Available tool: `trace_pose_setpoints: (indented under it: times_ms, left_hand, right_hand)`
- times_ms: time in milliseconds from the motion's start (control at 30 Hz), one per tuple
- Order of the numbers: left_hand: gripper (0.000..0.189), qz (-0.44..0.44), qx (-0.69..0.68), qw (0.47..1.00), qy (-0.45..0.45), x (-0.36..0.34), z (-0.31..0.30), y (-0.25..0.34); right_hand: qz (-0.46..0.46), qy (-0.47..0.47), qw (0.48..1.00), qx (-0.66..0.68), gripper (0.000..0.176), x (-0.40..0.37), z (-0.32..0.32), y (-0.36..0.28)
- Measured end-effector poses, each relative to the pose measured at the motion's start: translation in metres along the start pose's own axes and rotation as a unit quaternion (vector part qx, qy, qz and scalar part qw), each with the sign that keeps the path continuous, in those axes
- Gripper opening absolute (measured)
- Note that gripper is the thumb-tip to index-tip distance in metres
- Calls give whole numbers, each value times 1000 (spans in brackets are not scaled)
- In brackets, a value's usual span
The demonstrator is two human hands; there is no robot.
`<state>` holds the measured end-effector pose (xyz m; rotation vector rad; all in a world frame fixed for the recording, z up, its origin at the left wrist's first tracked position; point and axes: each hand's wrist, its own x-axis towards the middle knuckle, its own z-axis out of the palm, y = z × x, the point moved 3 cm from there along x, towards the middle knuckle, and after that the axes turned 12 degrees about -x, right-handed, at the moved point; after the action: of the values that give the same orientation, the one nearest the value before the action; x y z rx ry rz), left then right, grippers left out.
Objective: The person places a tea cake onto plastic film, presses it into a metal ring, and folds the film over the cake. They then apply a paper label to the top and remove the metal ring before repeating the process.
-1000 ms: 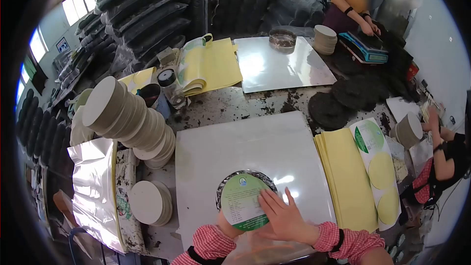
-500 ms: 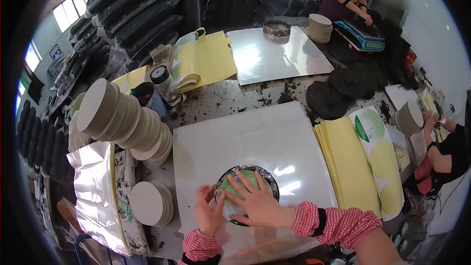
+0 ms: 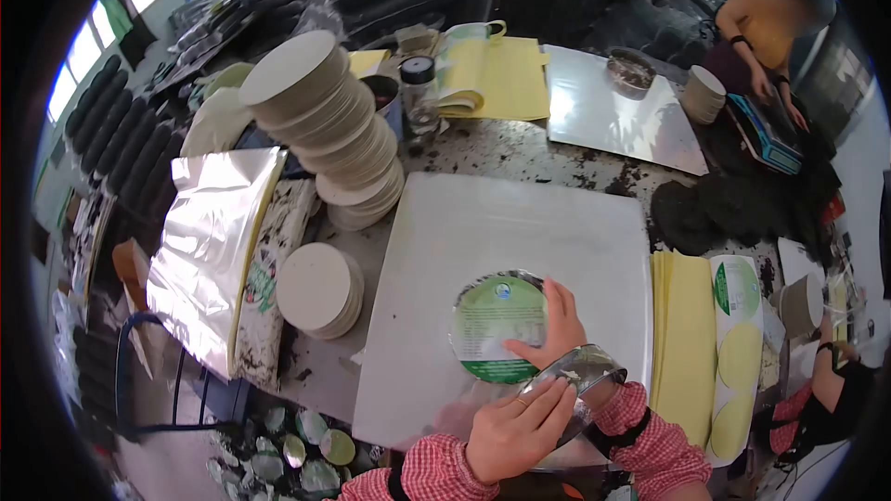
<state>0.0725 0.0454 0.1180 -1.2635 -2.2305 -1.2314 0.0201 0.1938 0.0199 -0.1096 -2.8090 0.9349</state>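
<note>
A round disc with a green and white printed label and a shiny foil edge lies flat on the pale board. My right hand is at its right edge, thumb and fingers spread, holding nothing. Nearer to me, my left hand has its fingers closed on a shiny metal ring. The ring is tilted and overlaps my right wrist in the view. Part of it is hidden behind the left fingers.
Grey round discs are stacked at left, beside foil sheets. Yellow sheets and a label strip lie at right. A jar stands behind. One person is at back right, another person's arm at far right.
The view has shifted. My left hand has moved off the disc toward me and now holds the metal ring. My right hand has slid to the disc's right edge, uncovering the label.
</note>
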Motion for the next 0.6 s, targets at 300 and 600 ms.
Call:
trace_pose_setpoints:
  times_ms: [300,600]
  left_hand:
    - [21,-278,63,950,128,-67,-38,-36]
    - [15,-186,-64,923,-331,-141,-129,-143]
  right_hand:
    - [-232,-476,845,-73,51,-40,51,-70]
    - [-182,-107,978,-4,77,-108,-32,-11]
